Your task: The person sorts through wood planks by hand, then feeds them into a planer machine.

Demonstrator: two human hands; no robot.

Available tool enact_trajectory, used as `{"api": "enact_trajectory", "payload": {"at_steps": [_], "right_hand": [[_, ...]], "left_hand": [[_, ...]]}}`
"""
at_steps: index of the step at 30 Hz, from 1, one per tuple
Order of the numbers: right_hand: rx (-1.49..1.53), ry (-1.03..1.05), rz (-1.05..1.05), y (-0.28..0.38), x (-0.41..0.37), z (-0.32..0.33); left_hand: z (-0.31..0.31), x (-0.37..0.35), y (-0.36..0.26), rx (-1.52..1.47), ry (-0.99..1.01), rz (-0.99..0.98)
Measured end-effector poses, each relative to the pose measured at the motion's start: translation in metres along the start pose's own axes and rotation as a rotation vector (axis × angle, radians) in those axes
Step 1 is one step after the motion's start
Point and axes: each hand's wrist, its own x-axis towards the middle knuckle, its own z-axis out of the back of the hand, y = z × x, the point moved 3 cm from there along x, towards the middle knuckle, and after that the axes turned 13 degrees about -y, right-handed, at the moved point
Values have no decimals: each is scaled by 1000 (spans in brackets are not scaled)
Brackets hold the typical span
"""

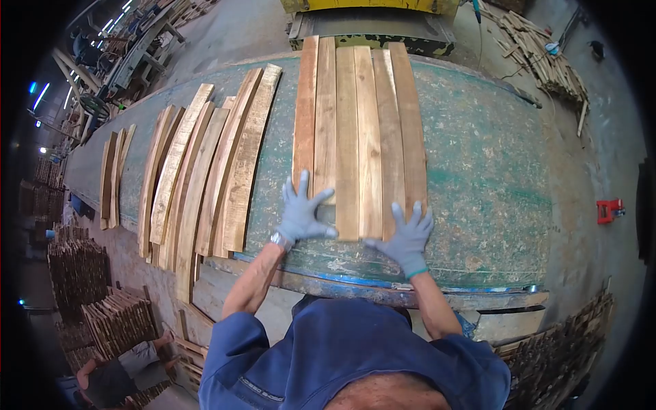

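Several wooden planks lie side by side, edges touching, on a worn green worktable. My left hand, in a grey glove, rests flat with fingers spread on the near ends of the leftmost planks. My right hand, also gloved, presses with spread fingers against the near ends of the rightmost planks. Neither hand grips anything.
A fanned pile of rougher planks lies to the left on the table, with a few more boards farther left. Stacked wood stands on the floor at left, where another person crouches. A yellow machine stands beyond the table. A red object lies on the floor at right.
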Motion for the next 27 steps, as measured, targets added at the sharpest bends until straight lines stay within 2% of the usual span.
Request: {"api": "enact_trajectory", "payload": {"at_steps": [5, 8, 9, 12, 13, 16, 17, 21, 27], "right_hand": [[-74, 9, -39, -11, 102, -42], [-52, -26, -83, -23, 143, -68], [-64, 24, -103, -24, 149, -67], [-86, 75, -7, -30, 146, -63], [-120, 73, -2, -30, 146, -62], [-96, 56, -8, -35, 153, -81], [-65, 47, -5, -36, 156, -84], [-56, -30, 58, -36, 183, -87], [-91, -120, 82, -55, 275, -137]], "left_hand": [[4, 91, 7, 162, 67, 15], [10, 111, 6, 194, 1, 51], [17, 107, -2, 174, -4, -33], [6, 99, -6, 192, 3, -103], [2, 102, -5, 128, -84, -93], [-7, 112, -2, 156, -54, -94], [-4, 117, -3, 190, -97, -115], [-12, 161, 16, 132, -145, -117], [-30, 264, 44, 193, -206, -143]]}}
